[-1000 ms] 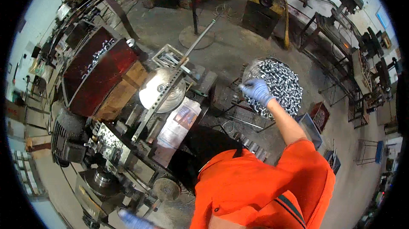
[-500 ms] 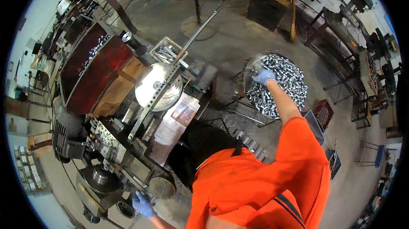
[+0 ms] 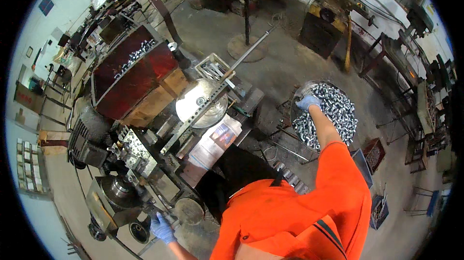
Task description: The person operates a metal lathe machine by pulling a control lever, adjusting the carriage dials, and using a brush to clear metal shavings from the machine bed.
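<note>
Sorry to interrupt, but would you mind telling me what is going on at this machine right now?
A person in an orange shirt stands at a lathe-like machine. Their right hand, in a blue glove, reaches into a round basin heaped with small shiny metal parts; whether it grips any cannot be told. Their gloved left hand rests low at the machine's near end, beside a round handwheel. A long metal bar runs across the machine.

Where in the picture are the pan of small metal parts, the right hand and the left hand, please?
pan of small metal parts (image 3: 296,96): head view, left rim.
right hand (image 3: 308,102): head view, back of glove.
left hand (image 3: 162,228): head view, gloved palm.
</note>
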`<state>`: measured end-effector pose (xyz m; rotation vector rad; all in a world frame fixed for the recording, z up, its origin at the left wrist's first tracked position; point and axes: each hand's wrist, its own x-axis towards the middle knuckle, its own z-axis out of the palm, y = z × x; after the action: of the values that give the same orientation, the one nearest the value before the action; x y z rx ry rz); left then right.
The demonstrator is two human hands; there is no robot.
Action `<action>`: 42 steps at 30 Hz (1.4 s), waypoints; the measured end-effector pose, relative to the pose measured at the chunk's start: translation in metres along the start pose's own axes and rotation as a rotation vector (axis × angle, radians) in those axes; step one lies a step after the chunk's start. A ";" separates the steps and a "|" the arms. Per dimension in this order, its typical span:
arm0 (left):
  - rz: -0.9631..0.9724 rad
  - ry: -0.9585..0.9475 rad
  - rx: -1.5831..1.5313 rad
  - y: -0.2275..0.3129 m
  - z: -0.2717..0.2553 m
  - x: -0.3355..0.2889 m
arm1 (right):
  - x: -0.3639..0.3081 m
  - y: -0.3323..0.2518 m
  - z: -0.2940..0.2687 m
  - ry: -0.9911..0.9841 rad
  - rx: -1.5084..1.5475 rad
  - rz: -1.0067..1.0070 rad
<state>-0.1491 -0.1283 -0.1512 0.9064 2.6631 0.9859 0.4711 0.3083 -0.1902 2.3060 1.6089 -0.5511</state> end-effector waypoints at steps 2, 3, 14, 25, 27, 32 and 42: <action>-0.016 -0.005 0.022 0.006 0.002 0.003 | 0.006 0.003 0.004 -0.012 -0.007 -0.017; -0.025 -0.016 0.050 0.011 0.002 0.005 | 0.007 0.004 0.005 0.013 0.011 0.004; 0.134 0.030 0.170 0.028 -0.021 -0.015 | -0.126 -0.103 -0.006 0.479 0.527 -0.794; 0.093 0.446 0.377 0.023 -0.171 -0.038 | -0.369 -0.355 -0.060 0.151 0.272 -2.057; -0.020 0.511 0.554 -0.009 -0.202 -0.070 | -0.401 -0.394 -0.057 0.201 0.072 -2.109; -0.244 0.489 0.597 -0.091 -0.196 -0.141 | -0.430 -0.476 -0.028 0.363 -0.491 -2.103; -0.582 0.314 0.584 -0.082 -0.169 -0.155 | -0.442 -0.510 -0.008 0.213 -0.649 -1.994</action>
<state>-0.1222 -0.3599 -0.0821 -0.0132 3.2451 0.2275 -0.1429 0.1179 0.0148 -0.2499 2.9790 0.0349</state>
